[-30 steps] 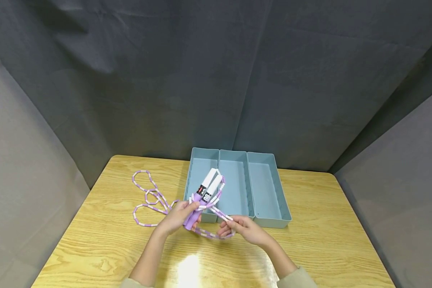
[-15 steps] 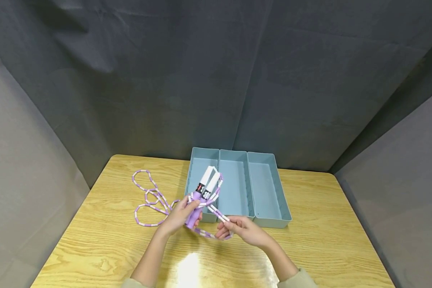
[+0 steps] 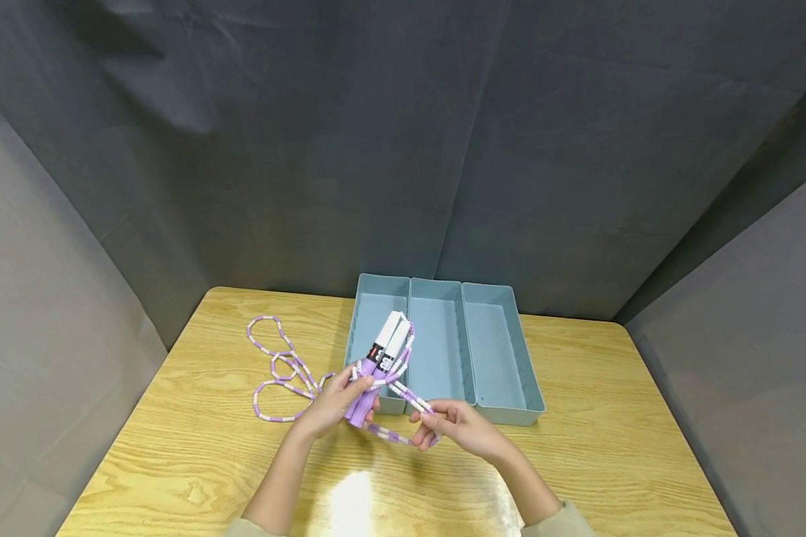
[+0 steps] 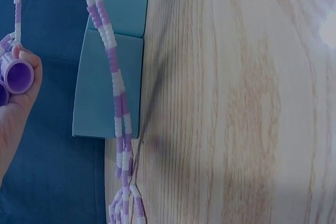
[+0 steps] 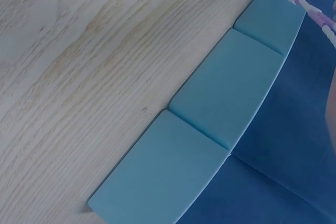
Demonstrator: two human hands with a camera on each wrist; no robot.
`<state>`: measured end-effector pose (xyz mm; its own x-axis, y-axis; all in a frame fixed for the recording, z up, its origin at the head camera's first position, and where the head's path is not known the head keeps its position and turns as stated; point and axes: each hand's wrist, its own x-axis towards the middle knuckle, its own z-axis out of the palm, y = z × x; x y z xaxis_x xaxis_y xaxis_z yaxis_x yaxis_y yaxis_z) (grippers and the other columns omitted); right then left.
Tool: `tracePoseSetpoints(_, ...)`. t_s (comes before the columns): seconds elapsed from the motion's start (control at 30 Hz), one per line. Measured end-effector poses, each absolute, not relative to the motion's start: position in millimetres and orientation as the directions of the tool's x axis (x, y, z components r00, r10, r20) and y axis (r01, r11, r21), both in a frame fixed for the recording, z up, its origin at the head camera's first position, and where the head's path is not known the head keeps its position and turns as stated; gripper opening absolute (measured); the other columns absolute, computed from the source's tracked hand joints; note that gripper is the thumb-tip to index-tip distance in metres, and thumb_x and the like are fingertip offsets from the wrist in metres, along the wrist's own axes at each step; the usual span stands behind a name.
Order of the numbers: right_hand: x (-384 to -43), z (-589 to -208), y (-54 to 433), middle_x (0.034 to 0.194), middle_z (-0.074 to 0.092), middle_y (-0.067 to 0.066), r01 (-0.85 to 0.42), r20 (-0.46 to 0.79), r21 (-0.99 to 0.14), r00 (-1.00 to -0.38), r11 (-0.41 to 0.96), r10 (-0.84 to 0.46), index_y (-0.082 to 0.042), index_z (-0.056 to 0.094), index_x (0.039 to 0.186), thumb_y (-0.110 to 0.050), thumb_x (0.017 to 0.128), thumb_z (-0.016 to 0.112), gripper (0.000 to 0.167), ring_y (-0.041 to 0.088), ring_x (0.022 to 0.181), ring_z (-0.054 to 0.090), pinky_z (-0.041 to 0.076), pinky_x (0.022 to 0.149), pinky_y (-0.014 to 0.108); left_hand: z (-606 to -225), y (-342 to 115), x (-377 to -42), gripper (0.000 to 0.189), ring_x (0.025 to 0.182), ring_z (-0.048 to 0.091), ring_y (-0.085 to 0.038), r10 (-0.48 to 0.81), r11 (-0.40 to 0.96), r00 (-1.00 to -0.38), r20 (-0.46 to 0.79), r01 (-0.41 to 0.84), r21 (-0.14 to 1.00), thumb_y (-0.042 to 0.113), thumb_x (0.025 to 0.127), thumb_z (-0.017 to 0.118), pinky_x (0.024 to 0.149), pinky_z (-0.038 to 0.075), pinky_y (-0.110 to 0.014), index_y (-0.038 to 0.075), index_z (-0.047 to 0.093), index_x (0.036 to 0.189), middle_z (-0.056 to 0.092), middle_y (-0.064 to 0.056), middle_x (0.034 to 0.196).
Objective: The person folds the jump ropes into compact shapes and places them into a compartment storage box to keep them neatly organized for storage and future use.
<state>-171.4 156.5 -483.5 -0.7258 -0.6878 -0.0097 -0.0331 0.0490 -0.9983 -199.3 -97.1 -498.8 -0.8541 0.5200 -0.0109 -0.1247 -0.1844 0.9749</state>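
A purple and white beaded jump rope [image 3: 286, 379] lies partly in loops on the left of the table. My left hand [image 3: 336, 399] grips its two handles [image 3: 384, 347] side by side, white ends pointing up and away, with strands of the beaded cord wrapped across them. In the left wrist view the hollow purple end of a handle [image 4: 20, 76] shows beside the thumb. My right hand [image 3: 460, 429] pinches a doubled stretch of the cord to the right of the handles. From there the cord hangs in a bend back under the left hand.
Three blue-grey bins [image 3: 436, 335] stand side by side behind the hands, the left one partly covered by the handles. The wooden table [image 3: 598, 447] extends to both sides, with a dark curtain [image 3: 309, 149] behind it.
The handles have shifted slightly and the right hand has moved a little to the right along with the cord. Both hands keep their hold, and the loops on the table are nearly unchanged.
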Motion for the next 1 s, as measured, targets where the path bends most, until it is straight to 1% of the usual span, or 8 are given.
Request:
tracePoseSetpoints(0.07,-170.5,-483.8,155.2,0.084,0.061,0.033,-0.041,-0.011,-0.997,-0.745,0.063,-0.667,0.015,0.053,0.106,-0.011,0.094,0.049,0.029,0.017,0.07,0.065,0.051,0.069,0.054,-498.8,-97.3,-199.3,0.042,0.06,0.059,-0.016,0.517,-0.184,-0.856,-0.013,-0.126,0.975,0.028,0.097,0.045,0.055,0.055,-0.03,-0.005,0.037,0.121,0.058,-0.012,0.077)
tracePoseSetpoints(0.17,-169.6,-484.9,152.5,0.073,0.061,0.027,-0.066,-0.017,-0.991,-0.793,0.113,-0.609,0.012,0.057,0.099,-0.01,0.091,0.054,0.024,0.012,0.058,0.061,0.056,0.056,0.04,-498.0,-97.2,-199.2,0.044,0.061,0.06,-0.018,0.507,-0.172,-0.862,-0.007,-0.108,0.979,0.029,0.096,0.045,0.056,0.055,-0.031,-0.006,0.038,0.122,0.059,-0.012,0.078)
tracePoseSetpoints(0.27,-169.5,-486.3,150.2,0.066,0.06,0.025,-0.069,-0.029,-0.985,-0.838,0.158,-0.545,0.009,0.06,0.094,-0.01,0.09,0.056,0.02,0.008,0.05,0.055,0.052,0.045,0.026,-496.4,-96.8,-199.0,0.045,0.061,0.06,-0.017,0.489,-0.167,-0.872,0.002,-0.092,0.982,0.03,0.096,0.045,0.056,0.055,-0.032,-0.005,0.039,0.123,0.059,-0.012,0.078)
tracePoseSetpoints(0.4,-169.3,-488.1,149.5,0.07,0.061,0.027,-0.051,-0.049,-0.982,-0.864,0.183,-0.502,0.007,0.061,0.094,-0.012,0.091,0.056,0.02,0.008,0.047,0.054,0.05,0.043,0.022,-494.8,-96.0,-199.0,0.046,0.06,0.06,-0.015,0.475,-0.186,-0.88,0.001,-0.099,0.978,0.029,0.096,0.045,0.055,0.055,-0.03,-0.006,0.037,0.124,0.059,-0.011,0.078)
tracePoseSetpoints(0.5,-169.0,-490.1,150.8,0.077,0.063,0.028,-0.045,-0.053,-0.984,-0.852,0.174,-0.521,0.008,0.061,0.098,-0.014,0.092,0.054,0.024,0.009,0.053,0.059,0.051,0.046,0.022,-493.3,-95.7,-198.6,0.044,0.059,0.059,-0.015,0.469,-0.198,-0.883,-0.002,-0.107,0.974,0.027,0.097,0.044,0.054,0.055,-0.028,-0.007,0.036,0.124,0.058,-0.011,0.078)
tracePoseSetpoints(0.63,-168.5,-492.6,154.1,0.087,0.064,0.026,-0.005,-0.054,-0.995,-0.818,0.1,-0.572,0.012,0.056,0.107,-0.016,0.095,0.049,0.032,0.012,0.07,0.065,0.056,0.06,0.025,-489.6,-95.3,-198.0,0.041,0.058,0.059,-0.015,0.458,-0.205,-0.889,-0.005,-0.111,0.973,0.024,0.098,0.042,0.052,0.054,-0.026,-0.007,0.036,0.123,0.058,-0.011,0.078)
tracePoseSetpoints(0.83,-167.2,-494.9,160.0,0.095,0.068,0.007,0.187,-0.027,-0.969,-0.728,-0.16,-0.685,0.006,0.053,0.111,-0.014,0.1,0.035,0.029,0.014,0.088,0.065,0.054,0.079,0.026,-485.1,-94.2,-197.9,0.042,0.059,0.059,-0.014,0.444,-0.202,-0.896,0.0,-0.1,0.974,0.027,0.097,0.044,0.054,0.055,-0.028,-0.007,0.038,0.121,0.059,-0.012,0.078)
tracePoseSetpoints(1.0,-163.6,-495.3,161.9,0.099,0.067,0.008,0.335,0.024,-0.888,-0.648,-0.314,-0.761,0.0,0.055,0.109,-0.009,0.101,0.027,0.03,0.014,0.091,0.065,0.051,0.085,0.027,-484.9,-93.5,-197.9,0.041,0.059,0.059,-0.014,0.434,-0.199,-0.901,0.01,-0.085,0.976,0.027,0.097,0.044,0.054,0.055,-0.027,-0.007,0.038,0.119,0.058,-0.012,0.077)
